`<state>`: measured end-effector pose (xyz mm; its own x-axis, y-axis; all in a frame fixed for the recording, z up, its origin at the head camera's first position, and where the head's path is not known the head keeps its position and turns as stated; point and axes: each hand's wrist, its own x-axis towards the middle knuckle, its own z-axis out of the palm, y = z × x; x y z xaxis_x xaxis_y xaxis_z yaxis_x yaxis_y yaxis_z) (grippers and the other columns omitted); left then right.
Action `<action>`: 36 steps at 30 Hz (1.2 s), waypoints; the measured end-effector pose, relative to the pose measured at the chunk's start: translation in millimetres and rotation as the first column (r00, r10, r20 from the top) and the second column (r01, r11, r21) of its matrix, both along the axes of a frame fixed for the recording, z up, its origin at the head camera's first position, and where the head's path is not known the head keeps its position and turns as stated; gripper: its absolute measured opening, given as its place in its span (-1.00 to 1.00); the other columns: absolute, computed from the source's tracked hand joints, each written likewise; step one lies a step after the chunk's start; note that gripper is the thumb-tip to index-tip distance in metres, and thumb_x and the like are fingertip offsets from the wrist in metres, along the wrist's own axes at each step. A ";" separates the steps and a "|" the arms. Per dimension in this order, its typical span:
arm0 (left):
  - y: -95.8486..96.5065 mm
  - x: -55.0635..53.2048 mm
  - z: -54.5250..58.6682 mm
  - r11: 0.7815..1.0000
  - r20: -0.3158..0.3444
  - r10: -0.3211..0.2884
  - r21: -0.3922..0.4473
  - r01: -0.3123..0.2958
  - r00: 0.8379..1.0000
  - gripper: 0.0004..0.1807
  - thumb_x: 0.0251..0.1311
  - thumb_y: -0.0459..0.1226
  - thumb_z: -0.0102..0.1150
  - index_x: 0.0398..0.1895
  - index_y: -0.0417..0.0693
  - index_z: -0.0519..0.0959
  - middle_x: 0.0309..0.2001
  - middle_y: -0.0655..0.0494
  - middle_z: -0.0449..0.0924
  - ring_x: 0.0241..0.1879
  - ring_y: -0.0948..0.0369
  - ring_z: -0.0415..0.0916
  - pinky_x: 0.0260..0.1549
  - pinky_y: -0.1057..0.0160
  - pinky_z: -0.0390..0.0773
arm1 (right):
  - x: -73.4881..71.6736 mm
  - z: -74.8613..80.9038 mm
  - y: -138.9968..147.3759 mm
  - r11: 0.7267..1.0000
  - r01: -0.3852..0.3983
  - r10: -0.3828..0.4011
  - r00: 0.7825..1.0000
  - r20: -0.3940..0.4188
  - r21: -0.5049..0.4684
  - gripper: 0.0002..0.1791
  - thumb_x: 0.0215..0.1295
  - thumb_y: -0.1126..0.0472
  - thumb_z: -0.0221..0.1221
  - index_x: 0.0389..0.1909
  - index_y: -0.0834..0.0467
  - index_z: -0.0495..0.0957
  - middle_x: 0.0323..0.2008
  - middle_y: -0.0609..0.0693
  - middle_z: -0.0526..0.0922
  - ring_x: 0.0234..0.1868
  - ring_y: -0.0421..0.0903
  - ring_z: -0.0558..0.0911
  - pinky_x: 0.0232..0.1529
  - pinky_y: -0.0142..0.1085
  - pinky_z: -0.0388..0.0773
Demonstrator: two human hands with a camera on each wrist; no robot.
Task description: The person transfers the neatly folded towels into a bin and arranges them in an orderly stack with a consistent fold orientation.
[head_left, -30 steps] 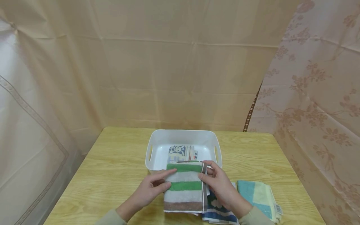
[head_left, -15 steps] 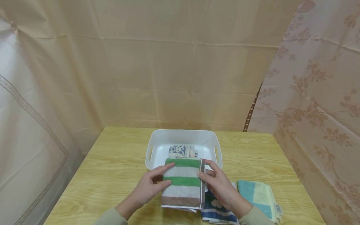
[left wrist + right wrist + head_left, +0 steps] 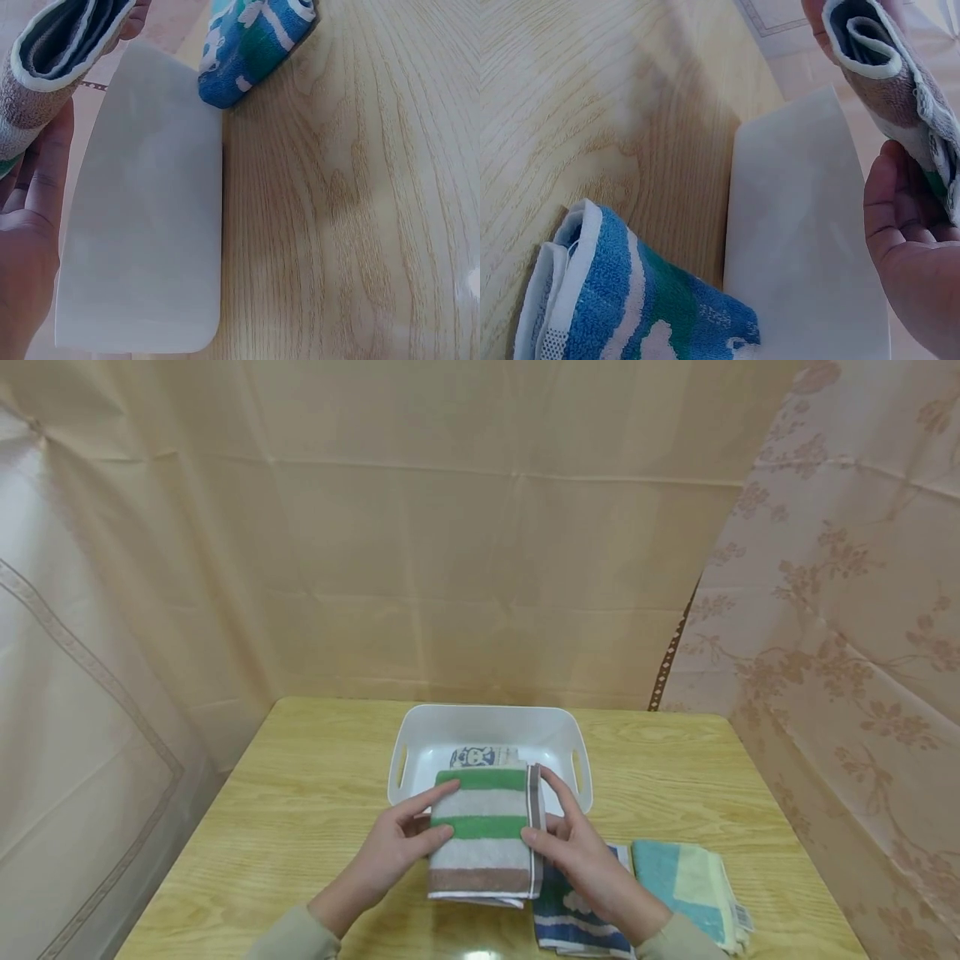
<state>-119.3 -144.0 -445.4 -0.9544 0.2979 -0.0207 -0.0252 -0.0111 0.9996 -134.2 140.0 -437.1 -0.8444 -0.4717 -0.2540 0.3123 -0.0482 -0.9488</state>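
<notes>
Both hands hold a folded towel (image 3: 480, 852) with green, pale grey and brown stripes, raised above the table in front of the white basket. My left hand (image 3: 393, 847) grips its left side, thumb and index finger on the upper face. On the right edge, along a dark band, my right hand (image 3: 581, 852) pinches it with the thumb in front. The wrist views show the striped towel (image 3: 37, 82) from below, its folded layers curled at the end. Inside the basket (image 3: 487, 718) lies a folded towel with a blue cartoon print (image 3: 474, 757), partly covered by the held one.
A folded blue towel with a cloud pattern (image 3: 570, 927) lies under the right forearm. Right of it sits a folded teal and yellow towel (image 3: 690, 889). The wooden table (image 3: 315, 777) stands against hanging curtains (image 3: 450, 568).
Both hands have lifted the striped towel and moved it slightly forward, toward the basket. It now covers more of the printed towel. The other towels and the basket stay put.
</notes>
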 end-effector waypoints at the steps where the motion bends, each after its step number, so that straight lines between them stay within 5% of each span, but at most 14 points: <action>1: 0.1 -0.6 0.2 1.000 0.005 0.002 0.004 -0.002 1.000 -0.35 0.33 -0.33 0.30 0.49 -0.07 0.38 0.22 -0.28 0.49 -0.04 0.12 0.64 -0.09 0.14 0.73 | 0.2 0.2 -0.3 1.000 0.002 -0.002 1.000 -0.008 -0.001 -0.09 0.52 0.06 0.17 0.58 -0.39 -0.25 0.29 0.22 0.56 0.15 0.10 0.67 0.19 -0.13 0.59; 9: -0.4 -5.6 -0.8 1.000 0.022 -0.004 0.023 0.004 1.000 -0.36 0.35 -0.33 0.28 0.49 -0.06 0.38 0.24 -0.28 0.49 -0.04 0.13 0.67 -0.11 0.13 0.73 | 1.0 0.3 -1.4 1.000 0.020 -0.022 0.997 -0.075 -0.023 -0.04 0.50 0.17 0.19 0.52 -0.55 -0.24 0.32 0.30 0.50 0.13 0.12 0.68 0.11 -0.05 0.64; 20: 1.6 -7.4 0.4 0.999 0.028 -0.013 0.037 0.012 1.000 -0.35 0.34 -0.33 0.29 0.49 -0.13 0.37 0.21 -0.26 0.50 -0.07 0.15 0.68 -0.15 0.11 0.75 | 0.6 2.3 0.5 0.997 -0.013 0.019 0.996 -0.087 0.073 -0.21 0.47 0.05 0.23 0.60 -0.24 0.09 0.47 0.17 0.33 0.27 0.03 0.57 0.22 -0.14 0.59; 36: 3.0 -13.3 3.1 1.000 0.070 -0.019 0.000 0.019 0.997 -0.37 0.32 -0.33 0.30 0.46 -0.04 0.41 0.32 -0.23 0.38 -0.01 0.05 0.67 -0.15 0.08 0.75 | -1.6 0.9 -1.3 0.995 0.025 -0.013 0.992 -0.122 0.100 -0.24 0.45 0.04 0.25 0.58 -0.08 0.16 0.39 0.20 0.44 0.18 0.04 0.62 0.13 -0.15 0.64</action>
<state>-132.6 -141.0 -442.3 -0.9448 0.3156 -0.0879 -0.0957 -0.0093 0.9954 -135.8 138.7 -436.3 -0.8805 -0.4322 -0.1950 0.1947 0.0455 -0.9798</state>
